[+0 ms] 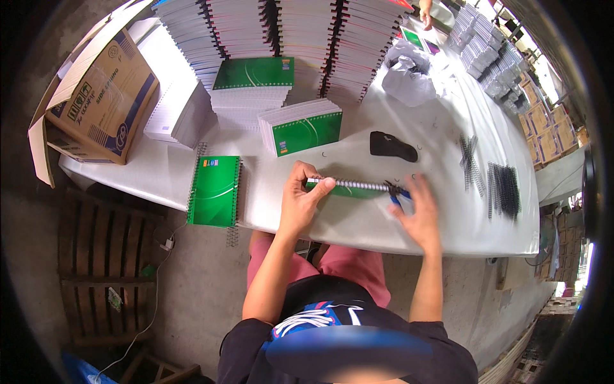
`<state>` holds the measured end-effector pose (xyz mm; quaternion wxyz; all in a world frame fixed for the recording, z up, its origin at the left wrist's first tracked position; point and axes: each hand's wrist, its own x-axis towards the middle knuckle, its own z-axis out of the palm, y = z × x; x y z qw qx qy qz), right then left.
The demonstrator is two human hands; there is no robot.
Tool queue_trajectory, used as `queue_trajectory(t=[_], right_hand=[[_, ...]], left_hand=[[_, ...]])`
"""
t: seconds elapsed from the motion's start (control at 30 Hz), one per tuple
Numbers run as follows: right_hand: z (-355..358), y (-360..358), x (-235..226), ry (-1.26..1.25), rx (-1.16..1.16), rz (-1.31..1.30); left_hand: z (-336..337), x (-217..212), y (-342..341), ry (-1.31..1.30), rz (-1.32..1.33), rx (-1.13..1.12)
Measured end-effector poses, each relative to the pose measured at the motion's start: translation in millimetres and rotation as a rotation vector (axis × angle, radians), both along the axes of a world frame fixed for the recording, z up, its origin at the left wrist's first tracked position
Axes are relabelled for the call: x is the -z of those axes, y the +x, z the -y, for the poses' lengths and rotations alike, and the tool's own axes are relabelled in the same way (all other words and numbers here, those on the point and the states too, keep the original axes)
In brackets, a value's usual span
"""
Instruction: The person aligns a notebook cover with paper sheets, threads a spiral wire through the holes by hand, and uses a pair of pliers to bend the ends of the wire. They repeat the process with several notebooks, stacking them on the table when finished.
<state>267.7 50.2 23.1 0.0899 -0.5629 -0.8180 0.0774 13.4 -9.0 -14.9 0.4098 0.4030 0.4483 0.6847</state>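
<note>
My left hand [300, 195] grips the left end of a green spiral notebook [350, 187] that stands on edge on the white table [384, 224], its wire binding facing up. My right hand [421, 211] is at the notebook's right end, fingers spread over a small blue-handled tool [398, 195]; motion blur hides whether it grips the tool. A finished green notebook [214, 191] lies flat at the table's front left edge.
Stacks of green-covered notebooks [300, 131] and tall piles of unbound pads [300, 32] fill the back. A cardboard box [102, 96] sits far left, a black object [391, 147] centre, loose black wire coils [502, 189] right, crumpled paper [409, 73] behind. Another person's hand [425, 14] shows at the top.
</note>
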Motion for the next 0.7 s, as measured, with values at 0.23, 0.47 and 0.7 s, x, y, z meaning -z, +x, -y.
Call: queue_trajectory(t=[0.23,0.47,0.7], right_hand=[[22,4,22,0.197,0.013,-0.121],[50,-43,-52,0.296,-0.086,-0.74],[75,-74,-71,0.306,-0.323,-0.34]], left_hand=[[-2,-17,12,0.049,0.142,-0.045],[-1,1,13,0.143,-0.085,-0.334],[13,-33,22,0.184,-0.446,-0.553]])
